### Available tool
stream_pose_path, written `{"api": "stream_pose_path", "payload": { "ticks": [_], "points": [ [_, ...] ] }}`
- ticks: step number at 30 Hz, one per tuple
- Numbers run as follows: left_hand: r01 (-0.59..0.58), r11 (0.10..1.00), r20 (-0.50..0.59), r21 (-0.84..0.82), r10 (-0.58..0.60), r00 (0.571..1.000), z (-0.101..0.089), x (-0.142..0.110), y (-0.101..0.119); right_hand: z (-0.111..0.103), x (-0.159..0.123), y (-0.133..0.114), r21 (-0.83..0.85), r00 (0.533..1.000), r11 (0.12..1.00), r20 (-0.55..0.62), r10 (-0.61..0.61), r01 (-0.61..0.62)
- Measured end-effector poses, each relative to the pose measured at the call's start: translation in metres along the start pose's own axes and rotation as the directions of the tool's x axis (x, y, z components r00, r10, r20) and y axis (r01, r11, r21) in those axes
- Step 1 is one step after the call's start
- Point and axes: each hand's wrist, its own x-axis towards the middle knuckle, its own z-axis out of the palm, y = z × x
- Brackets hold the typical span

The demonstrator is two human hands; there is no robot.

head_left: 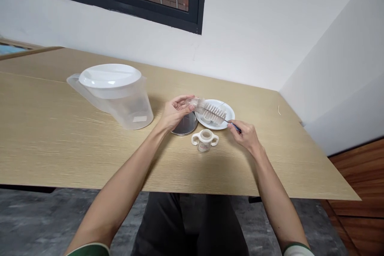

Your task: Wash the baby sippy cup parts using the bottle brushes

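My left hand [175,112] cradles a clear plastic baby bottle [195,105] on its side, palm up, above the table. My right hand [244,136] pinches the blue handle of a bottle brush [214,114], whose white bristles sit at the bottle's open end. The brush's tip may reach into the bottle, but I cannot tell. Below the brush lies a white plate [225,120]. Close to my left hand is a round metal lid [184,126], partly under the hand. A white two-handled sippy cup [205,141] stands just left of my right hand.
A large clear plastic pitcher [120,106] with a white lid stands left on the light wood table [90,148]. A thin white wire [279,110] lies near the far right edge. White walls meet the table at the back and right.
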Motion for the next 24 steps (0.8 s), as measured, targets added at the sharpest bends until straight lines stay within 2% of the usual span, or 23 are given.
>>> {"api": "stream_pose_path", "payload": {
  "ticks": [4, 6, 9, 11, 13, 16, 19, 22, 24],
  "points": [
    [-0.06, 0.997, 0.051, 0.054, 0.058, 0.997, 0.007, -0.005, 0.002, 0.0, 0.0, 0.0, 0.023, 0.999, 1.0, 0.036, 0.02, -0.021],
    [-0.079, 0.996, 0.084, 0.048, 0.075, 0.994, 0.007, -0.007, 0.004, -0.002, 0.001, 0.0, 0.113, 0.994, 0.99, 0.084, 0.072, -0.081],
    [-0.104, 0.995, 0.135, 0.015, 0.101, 0.986, 0.004, -0.008, 0.007, -0.004, 0.003, -0.001, 0.279, 0.963, 0.937, 0.224, 0.15, -0.211],
    [-0.119, 0.993, 0.138, 0.001, 0.118, 0.983, 0.002, -0.008, 0.007, -0.003, 0.004, -0.001, 0.315, 0.955, 0.917, 0.242, 0.172, -0.245],
    [-0.121, 0.993, 0.092, 0.017, 0.119, 0.989, 0.003, -0.006, 0.005, 0.001, 0.004, -0.002, 0.258, 0.976, 0.946, 0.151, 0.16, -0.195],
    [-0.054, 0.993, -0.072, 0.108, 0.062, 0.995, 0.007, -0.004, -0.003, 0.01, 0.002, -0.002, 0.029, 0.999, 0.999, -0.003, 0.043, -0.042],
    [0.05, 0.987, -0.226, 0.152, -0.015, 0.974, 0.011, -0.003, -0.011, 0.016, 0.0, -0.002, -0.133, 0.998, 0.99, -0.031, -0.06, 0.055],
    [0.07, 0.989, -0.249, 0.132, -0.036, 0.968, 0.011, -0.003, -0.01, 0.019, 0.0, -0.001, -0.094, 0.99, 0.991, -0.096, -0.106, 0.097],
    [0.041, 0.991, -0.192, 0.131, -0.015, 0.981, 0.009, -0.004, -0.006, 0.018, 0.001, -0.002, -0.013, 0.981, 0.996, -0.173, -0.088, 0.087]
  ]
}}
